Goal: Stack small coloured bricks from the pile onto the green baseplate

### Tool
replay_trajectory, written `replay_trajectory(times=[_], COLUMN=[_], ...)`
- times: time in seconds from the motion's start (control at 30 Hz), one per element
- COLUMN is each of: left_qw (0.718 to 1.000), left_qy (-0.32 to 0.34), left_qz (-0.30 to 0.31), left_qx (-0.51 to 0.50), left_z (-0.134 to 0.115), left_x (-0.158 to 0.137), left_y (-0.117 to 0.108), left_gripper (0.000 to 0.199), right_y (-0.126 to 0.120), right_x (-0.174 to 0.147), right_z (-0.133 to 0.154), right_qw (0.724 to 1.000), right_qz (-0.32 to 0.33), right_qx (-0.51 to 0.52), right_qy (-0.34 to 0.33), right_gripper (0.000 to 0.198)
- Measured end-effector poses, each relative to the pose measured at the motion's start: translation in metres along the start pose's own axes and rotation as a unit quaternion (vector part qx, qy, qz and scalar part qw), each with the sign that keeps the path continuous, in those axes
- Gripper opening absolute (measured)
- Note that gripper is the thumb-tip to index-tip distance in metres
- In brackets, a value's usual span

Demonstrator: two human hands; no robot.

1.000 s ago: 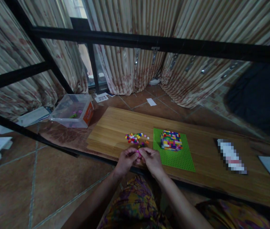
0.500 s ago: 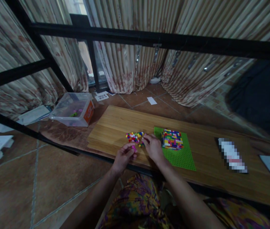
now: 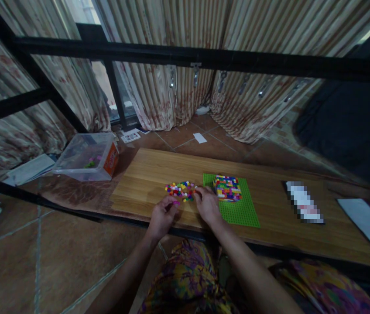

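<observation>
Pinched in my left hand point(image 3: 162, 215) is a small pink toy brick point(image 3: 176, 203), held just in front of a loose pile of coloured toy bricks point(image 3: 177, 189). My right hand point(image 3: 207, 206) is at the right side of that pile, thumb and fingertips drawn together; what they hold, if anything, is too small to make out. Right of this hand, a multicoloured block built of bricks point(image 3: 228, 188) stands on a green baseplate point(image 3: 242, 214). The right hand partly covers the baseplate's left edge.
A low wooden table point(image 3: 145, 170) carries all of this. Farther right on it lies a blurred-out flat object point(image 3: 304, 203), near a white sheet point(image 3: 364, 222). A clear plastic box point(image 3: 87, 159) with some bricks inside stands on the floor at left. A dark metal bar point(image 3: 159, 54) crosses beyond the table.
The whole view has shifted, so the table appears farther left. My right fingertips sit slightly farther right of the pile's middle. My left hand has tilted a little, still holding the pink brick.
</observation>
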State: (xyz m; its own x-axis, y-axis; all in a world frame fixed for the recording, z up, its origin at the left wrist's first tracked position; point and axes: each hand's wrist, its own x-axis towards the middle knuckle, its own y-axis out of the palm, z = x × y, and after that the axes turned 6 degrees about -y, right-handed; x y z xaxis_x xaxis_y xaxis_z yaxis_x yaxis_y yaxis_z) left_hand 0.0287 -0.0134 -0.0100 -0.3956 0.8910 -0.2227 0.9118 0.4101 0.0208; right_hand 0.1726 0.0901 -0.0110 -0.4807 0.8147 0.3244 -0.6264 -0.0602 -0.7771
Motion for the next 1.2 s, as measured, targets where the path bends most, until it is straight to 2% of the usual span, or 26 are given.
replay_trajectory(times=[0.13, 0.23, 0.37, 0.5, 0.7, 0.83, 0.97, 1.1, 1.2], left_qw=[0.998, 0.992, 0.984, 0.98, 0.979, 0.977, 0.976, 0.976, 0.976], left_qy=[0.015, 0.033, 0.045, 0.057, 0.052, 0.051, 0.052, 0.045, 0.041], left_qz=[0.003, 0.005, 0.004, 0.007, -0.007, -0.023, -0.014, -0.01, -0.011], left_qx=[0.062, 0.124, 0.174, 0.189, 0.197, 0.206, 0.213, 0.214, 0.213], left_z=[0.003, 0.002, 0.005, 0.008, 0.004, 0.005, 0.007, 0.007, 0.006], left_x=[0.001, 0.001, 0.002, 0.005, 0.006, 0.005, 0.006, 0.008, 0.008], left_y=[-0.005, -0.008, -0.01, -0.011, -0.008, -0.008, -0.01, -0.01, -0.01], left_gripper=[0.019, 0.017, 0.017, 0.02, 0.023, 0.026, 0.029, 0.028, 0.026], right_y=[0.003, -0.006, -0.032, -0.066, -0.1, -0.106, -0.106, -0.1, -0.095], right_x=[0.003, -0.009, -0.037, -0.054, -0.043, -0.033, -0.027, -0.023, -0.022], right_z=[0.006, 0.009, 0.001, -0.028, -0.061, -0.068, -0.075, -0.081, -0.082], right_qw=[1.0, 1.0, 0.996, 0.988, 0.989, 0.992, 0.989, 0.96, 0.905], right_qz=[0.004, -0.006, -0.047, -0.116, -0.124, -0.102, -0.097, -0.126, -0.141], right_qx=[0.0, 0.023, 0.071, 0.077, 0.025, 0.024, 0.069, 0.204, 0.333], right_qy=[0.001, 0.002, 0.02, 0.064, 0.077, 0.065, 0.084, 0.148, 0.223], right_gripper=[0.023, 0.024, 0.024, 0.022, 0.025, 0.022, 0.019, 0.02, 0.026])
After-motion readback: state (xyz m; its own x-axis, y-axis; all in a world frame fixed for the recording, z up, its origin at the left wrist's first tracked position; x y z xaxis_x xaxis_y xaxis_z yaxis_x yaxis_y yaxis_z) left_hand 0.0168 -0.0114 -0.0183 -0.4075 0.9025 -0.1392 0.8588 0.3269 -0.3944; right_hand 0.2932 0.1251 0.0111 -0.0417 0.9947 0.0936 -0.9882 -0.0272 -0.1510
